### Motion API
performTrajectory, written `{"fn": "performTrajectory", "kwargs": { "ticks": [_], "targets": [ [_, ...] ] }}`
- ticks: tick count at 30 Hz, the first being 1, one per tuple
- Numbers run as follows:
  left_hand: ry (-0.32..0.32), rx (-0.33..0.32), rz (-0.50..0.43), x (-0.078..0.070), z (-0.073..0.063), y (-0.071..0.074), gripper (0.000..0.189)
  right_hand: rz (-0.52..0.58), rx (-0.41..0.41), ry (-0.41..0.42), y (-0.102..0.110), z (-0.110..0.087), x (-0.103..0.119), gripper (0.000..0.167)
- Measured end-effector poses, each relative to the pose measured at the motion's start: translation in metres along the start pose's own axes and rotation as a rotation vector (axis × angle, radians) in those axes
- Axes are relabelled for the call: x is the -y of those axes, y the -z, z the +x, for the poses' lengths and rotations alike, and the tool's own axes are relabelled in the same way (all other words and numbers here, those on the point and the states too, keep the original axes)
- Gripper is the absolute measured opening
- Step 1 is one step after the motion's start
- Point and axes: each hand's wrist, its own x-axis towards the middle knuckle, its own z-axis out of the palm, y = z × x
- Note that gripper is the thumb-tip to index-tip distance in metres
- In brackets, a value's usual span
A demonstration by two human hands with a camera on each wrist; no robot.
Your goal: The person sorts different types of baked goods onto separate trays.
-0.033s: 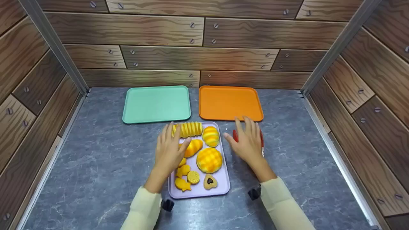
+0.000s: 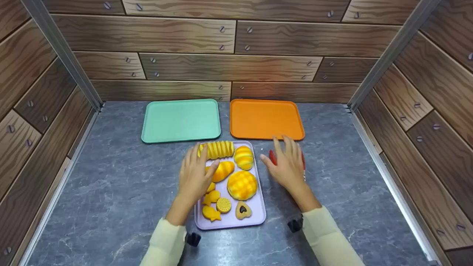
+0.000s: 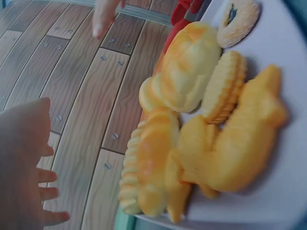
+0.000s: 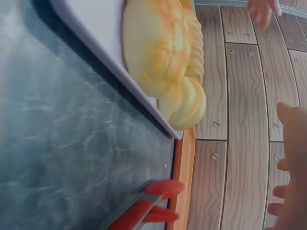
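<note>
My left hand (image 2: 193,175) hovers with spread fingers over the upper left of a lilac tray (image 2: 258,218), its thumb overlapping a croissant (image 2: 224,171). Beyond its fingers lies a ridged loaf (image 2: 218,150). My right hand (image 2: 287,166) is held with fingers spread above red-tipped tongs (image 4: 163,189), which it partly hides in the head view. Neither hand holds anything. The tray also carries a small striped roll (image 2: 244,158), a round bun (image 2: 242,185), a heart-shaped cookie (image 2: 243,210), a round biscuit (image 2: 223,205) and several fish-shaped pieces (image 2: 211,213).
Behind the lilac tray, a mint green tray (image 2: 181,121) lies at left and an orange tray (image 2: 266,119) at right. The grey marbled table (image 2: 111,192) is enclosed by wood-patterned walls (image 2: 184,35) on the back and sides.
My hands have moved a few pixels apart, the left one leftward and the right one rightward. The food and trays have stayed in place.
</note>
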Motion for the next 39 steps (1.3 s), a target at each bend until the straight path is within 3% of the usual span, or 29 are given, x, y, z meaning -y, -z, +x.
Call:
{"fn": "performTrajectory", "kwargs": {
  "ticks": [3,9,17,25,32,39],
  "targets": [
    [0.036,-0.003,-0.055,0.004,-0.007,0.002,0.063,0.028,0.008,-0.039,0.0,-0.006,-0.005,0.077],
    [0.178,-0.016,-0.251,0.022,-0.034,0.001,0.054,0.143,0.033,-0.174,-0.002,-0.035,-0.028,0.081],
    [0.343,0.002,-0.354,0.039,-0.061,-0.013,0.048,0.169,0.097,-0.308,-0.011,-0.073,-0.051,0.089],
    [0.354,-0.037,-0.432,0.043,-0.069,-0.027,0.04,0.139,0.072,-0.315,-0.015,-0.092,-0.051,0.089],
    [0.376,-0.059,-0.479,0.045,-0.071,-0.032,0.035,0.086,0.064,-0.316,-0.018,-0.093,-0.05,0.083],
    [0.404,-0.035,-0.51,0.046,-0.07,-0.032,0.035,0.049,0.03,-0.331,-0.022,-0.09,-0.05,0.078]
  ]
}}
